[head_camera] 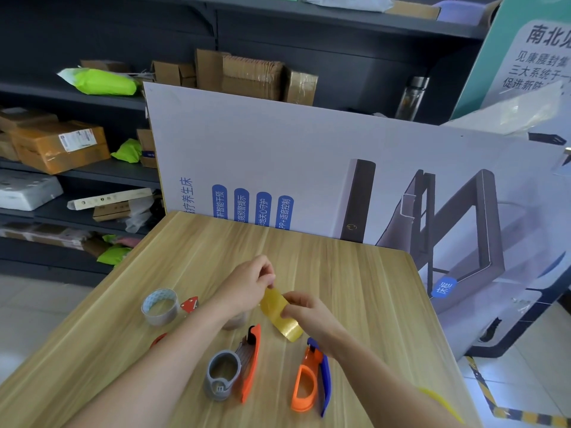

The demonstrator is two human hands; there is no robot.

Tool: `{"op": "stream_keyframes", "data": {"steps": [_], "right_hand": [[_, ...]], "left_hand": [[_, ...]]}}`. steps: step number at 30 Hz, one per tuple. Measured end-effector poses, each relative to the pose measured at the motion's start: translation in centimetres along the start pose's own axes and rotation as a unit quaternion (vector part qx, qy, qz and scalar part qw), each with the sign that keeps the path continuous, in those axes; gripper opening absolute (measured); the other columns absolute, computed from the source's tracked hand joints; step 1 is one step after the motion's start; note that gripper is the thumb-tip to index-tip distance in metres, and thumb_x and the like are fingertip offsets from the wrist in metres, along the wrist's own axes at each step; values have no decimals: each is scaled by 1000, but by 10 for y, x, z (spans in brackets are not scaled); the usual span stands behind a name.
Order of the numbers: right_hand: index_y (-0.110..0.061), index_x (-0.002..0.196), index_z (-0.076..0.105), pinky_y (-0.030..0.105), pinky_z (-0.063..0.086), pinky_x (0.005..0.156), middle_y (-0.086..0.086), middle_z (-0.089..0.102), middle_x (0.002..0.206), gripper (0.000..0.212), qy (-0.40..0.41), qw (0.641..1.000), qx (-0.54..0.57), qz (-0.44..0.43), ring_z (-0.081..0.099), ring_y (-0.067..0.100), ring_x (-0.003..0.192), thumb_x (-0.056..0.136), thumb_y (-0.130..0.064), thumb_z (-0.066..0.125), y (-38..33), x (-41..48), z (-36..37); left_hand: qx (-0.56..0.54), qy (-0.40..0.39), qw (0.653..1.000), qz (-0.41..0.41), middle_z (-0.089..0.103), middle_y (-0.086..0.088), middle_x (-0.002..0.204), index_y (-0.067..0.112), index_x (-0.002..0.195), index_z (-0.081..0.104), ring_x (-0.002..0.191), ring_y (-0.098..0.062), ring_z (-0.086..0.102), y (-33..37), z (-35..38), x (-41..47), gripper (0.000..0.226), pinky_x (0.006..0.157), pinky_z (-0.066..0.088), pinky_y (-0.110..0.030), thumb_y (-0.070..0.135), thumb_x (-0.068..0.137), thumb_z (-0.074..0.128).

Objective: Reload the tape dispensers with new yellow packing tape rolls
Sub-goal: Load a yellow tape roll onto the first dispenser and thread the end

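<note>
Two hands, left hand point(247, 285) and right hand point(304, 313), share one yellow tape roll point(289, 329). One table point(355, 288) carries two fully visible orange dispensers point(251, 366) point(304, 384) and one pale roll point(160, 307).

Room around the grey-and-orange plastic tape dispenser point(223, 376)

Far beyond it the light wooden table point(340, 264) is free up to a tall white printed board point(262, 149). Just right lies an orange-and-blue plastic dispenser point(309, 360), and beyond-left a grey tape ring point(160, 318).

Matt wood-grain table point(355, 273), glossy translucent yellow tape strip point(279, 316), smooth orange plastic dispenser point(306, 381), matt grey plastic dispenser hub point(221, 378), brown cardboard boxes point(253, 75).
</note>
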State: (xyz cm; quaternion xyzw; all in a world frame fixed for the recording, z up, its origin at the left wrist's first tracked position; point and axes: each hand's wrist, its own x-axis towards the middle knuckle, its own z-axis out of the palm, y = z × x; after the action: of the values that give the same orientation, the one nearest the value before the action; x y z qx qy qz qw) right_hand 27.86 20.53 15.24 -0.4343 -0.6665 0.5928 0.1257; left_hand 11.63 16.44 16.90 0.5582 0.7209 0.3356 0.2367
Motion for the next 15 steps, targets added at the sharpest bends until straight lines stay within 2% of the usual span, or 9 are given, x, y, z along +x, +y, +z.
{"op": "stream_keyframes", "data": {"steps": [4,8,12,15], "right_hand": [[-16,100,71,25,41,68,0,62,86,35,16,999,29,-6,54,13,80,69,-24,57,-1,0,2],[-16,101,71,23,43,65,2,63,91,23,51,997,49,-5,55,12,81,84,-12,55,0,6,-3],[-21,104,70,24,45,67,-1,66,98,25,40,999,32,-15,58,12,90,85,-14,56,-2,7,-4],[-24,109,68,26,45,66,-2,66,106,28,37,999,30,-14,58,15,99,85,-16,56,-4,8,-3]], "left_hand": [[10,15,998,-64,60,5,86,18,90,62,72,-8,52,-5,1,1,19,58,38,-23,18,98,45],[-4,15,997,-71,62,6,79,19,80,62,73,-9,56,-13,2,-6,16,62,41,-21,20,94,55],[-77,38,993,-82,62,5,73,17,77,64,70,-10,57,-13,3,-8,12,66,45,-23,15,89,63],[-43,23,996,-72,62,4,79,13,83,63,75,-10,56,-12,-1,-6,9,69,46,-25,16,91,60]]}}
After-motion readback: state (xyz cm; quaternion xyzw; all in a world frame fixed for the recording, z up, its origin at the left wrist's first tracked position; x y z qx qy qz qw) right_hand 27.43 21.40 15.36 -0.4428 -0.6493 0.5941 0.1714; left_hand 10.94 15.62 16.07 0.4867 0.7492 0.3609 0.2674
